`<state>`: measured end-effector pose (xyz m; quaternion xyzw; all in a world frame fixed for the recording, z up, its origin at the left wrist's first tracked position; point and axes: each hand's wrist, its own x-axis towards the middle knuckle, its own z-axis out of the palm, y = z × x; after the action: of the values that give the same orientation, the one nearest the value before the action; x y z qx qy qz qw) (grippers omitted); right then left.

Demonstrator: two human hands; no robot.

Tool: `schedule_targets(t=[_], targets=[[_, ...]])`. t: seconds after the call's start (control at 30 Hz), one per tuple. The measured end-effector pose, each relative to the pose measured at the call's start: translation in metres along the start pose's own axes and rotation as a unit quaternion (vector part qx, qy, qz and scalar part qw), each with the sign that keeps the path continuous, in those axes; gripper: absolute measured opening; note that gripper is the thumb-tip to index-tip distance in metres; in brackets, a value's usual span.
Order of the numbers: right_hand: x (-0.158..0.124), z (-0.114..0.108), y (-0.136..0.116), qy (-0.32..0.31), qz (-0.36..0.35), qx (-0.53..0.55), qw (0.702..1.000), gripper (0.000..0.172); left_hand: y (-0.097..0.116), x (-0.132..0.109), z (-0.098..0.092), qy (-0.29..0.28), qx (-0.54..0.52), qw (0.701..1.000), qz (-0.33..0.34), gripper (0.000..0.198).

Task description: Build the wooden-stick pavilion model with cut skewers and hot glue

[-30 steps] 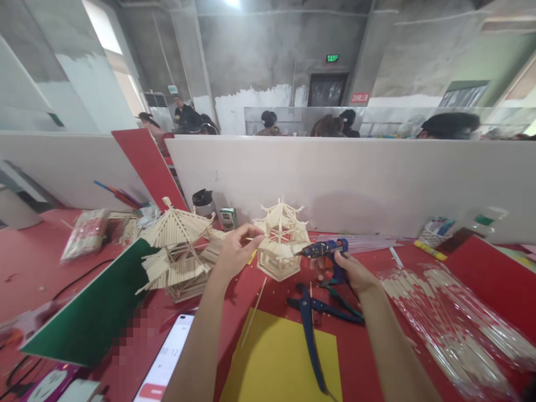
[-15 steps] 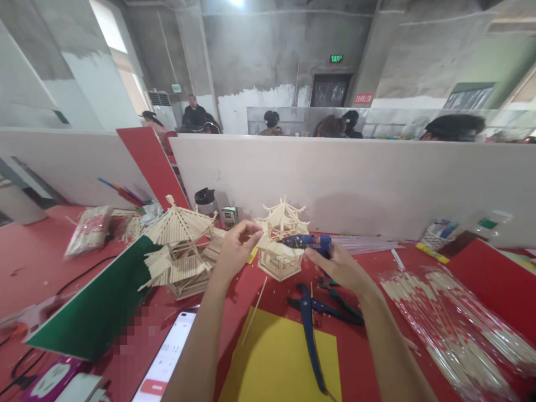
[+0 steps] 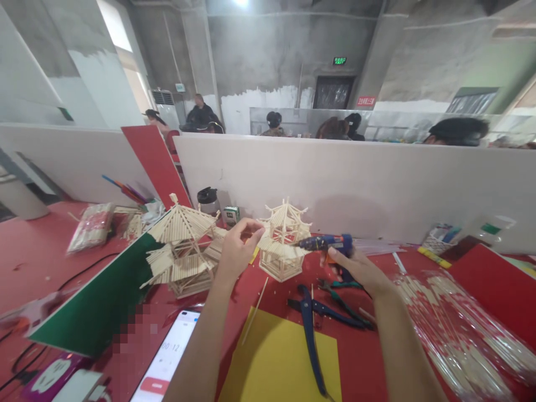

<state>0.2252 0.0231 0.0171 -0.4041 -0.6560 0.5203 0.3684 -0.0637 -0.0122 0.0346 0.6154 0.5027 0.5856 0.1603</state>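
My left hand (image 3: 237, 251) is pinched on a thin wooden stick, held beside the left edge of a small stick pavilion model (image 3: 282, 243) on the red table (image 3: 37, 262). In my right hand (image 3: 355, 267) I grip a blue glue gun (image 3: 329, 243). Its nozzle points left at the small pavilion's roof edge. A larger stick pavilion (image 3: 182, 251) stands to the left of my left hand.
Blue-handled scissors (image 3: 310, 318) and pliers (image 3: 343, 298) lie on the table by a yellow sheet (image 3: 278, 363). A green board (image 3: 100, 304) and a phone (image 3: 167, 357) sit at left, bagged sticks (image 3: 456, 329) at right. White partitions (image 3: 355, 184) stand behind, with people beyond.
The glue gun moved left to the small pavilion's roof, then drew back slightly to the right. My left hand stayed pinched beside the model.
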Motion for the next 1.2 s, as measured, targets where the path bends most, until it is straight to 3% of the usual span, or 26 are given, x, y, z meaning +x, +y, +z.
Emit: schedule_targets(t=[0.13,0.33,0.63,0.93,1.2], targets=[[-0.008,-0.005,0.01,-0.072,0.002,0.013,0.997,0.044,0.005,-0.001,0.012,0.014,0.026,0.999,0.018,0.016],[-0.008,-0.002,0.009,-0.019,0.017,0.07,0.997,0.042,0.01,0.004,0.027,0.031,0.061,0.996,0.049,0.014],[-0.003,-0.008,0.017,0.016,0.026,0.1,0.995,0.044,0.009,0.018,0.03,0.027,0.079,0.992,0.097,0.015],[0.0,-0.008,0.018,0.031,0.017,0.095,0.995,0.047,-0.007,0.015,0.039,0.038,0.115,0.983,0.135,0.017],[0.001,-0.007,0.018,0.023,0.027,0.112,0.993,0.046,-0.006,0.014,0.042,0.043,0.109,0.981,0.152,0.017]])
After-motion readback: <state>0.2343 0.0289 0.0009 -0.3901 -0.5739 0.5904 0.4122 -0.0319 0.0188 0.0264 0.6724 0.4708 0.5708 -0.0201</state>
